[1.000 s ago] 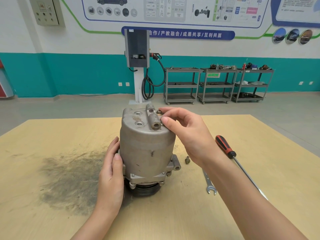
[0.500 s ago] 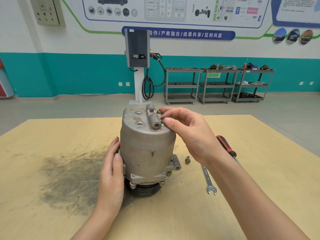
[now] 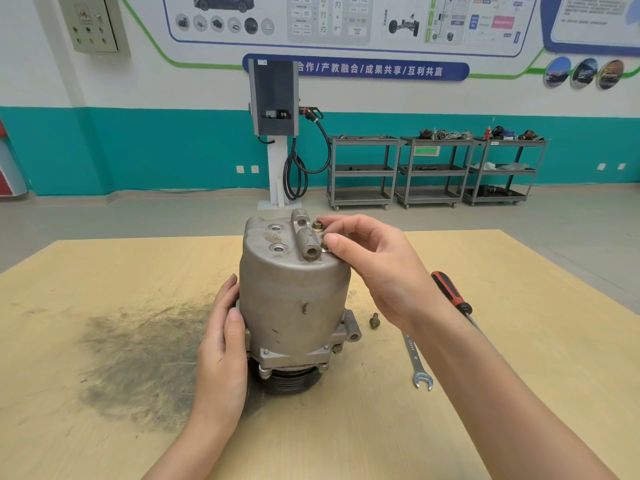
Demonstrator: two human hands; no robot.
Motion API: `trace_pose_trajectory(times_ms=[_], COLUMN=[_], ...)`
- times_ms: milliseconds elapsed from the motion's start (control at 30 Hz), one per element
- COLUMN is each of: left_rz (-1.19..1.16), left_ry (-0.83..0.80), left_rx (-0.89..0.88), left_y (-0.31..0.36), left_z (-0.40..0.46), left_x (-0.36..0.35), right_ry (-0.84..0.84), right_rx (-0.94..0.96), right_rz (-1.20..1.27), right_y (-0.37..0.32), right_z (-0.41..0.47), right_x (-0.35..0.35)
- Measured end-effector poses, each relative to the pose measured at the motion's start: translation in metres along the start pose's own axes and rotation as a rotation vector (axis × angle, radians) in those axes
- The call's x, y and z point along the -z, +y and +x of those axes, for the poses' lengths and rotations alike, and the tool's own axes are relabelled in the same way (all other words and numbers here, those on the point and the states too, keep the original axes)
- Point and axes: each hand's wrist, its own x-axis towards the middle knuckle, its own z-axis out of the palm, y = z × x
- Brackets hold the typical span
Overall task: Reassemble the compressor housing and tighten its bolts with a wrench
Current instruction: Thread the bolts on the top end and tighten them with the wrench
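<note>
**Grey cast housing, bolt being started by hand**

Grey cast aluminium, the compressor housing (image 3: 294, 296) stands upright on its pulley end near the middle of the pale wooden surface (image 3: 519, 393), between the two hands. The right hand (image 3: 377, 268) reaches over the top face, thumb and fingertips pinched round a bolt (image 3: 325, 244) at the near right rim; a second bolt head (image 3: 317, 225) sits just beyond it. The left hand (image 3: 225, 344) lies flat against the housing's left flank, fingers straight, steadying it.

The step looks like finger-starting the bolt. It should go best with the bolt kept square to the face and turned lightly, so the thread catches before any tool is used, and with the left hand bracing against the twist because the tall body stands on a narrow base.

A loose bolt (image 3: 374, 321) lies under the right wrist, the wrench (image 3: 417, 362) just nearer the person, the red-handled screwdriver (image 3: 450, 292) to that wrist's outer side. Bare wood lies beyond both hands; the edges are well off, and a dark smudge (image 3: 138, 358) spreads out from the left hand.
</note>
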Motion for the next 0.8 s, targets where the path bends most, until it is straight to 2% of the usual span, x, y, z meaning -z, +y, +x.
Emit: trace_pose_trajectory(times_ms=[800], left_rz=[0.011], left_ry=[0.008], left_rx=[-0.003], left_y=[-0.0016], left_z=[-0.0002], left_x=[0.0000], right_ry=[0.004], right_rx=[-0.017], right_rz=[-0.021], right_y=[-0.0010], right_z=[-0.0001], right_x=[-0.0007])
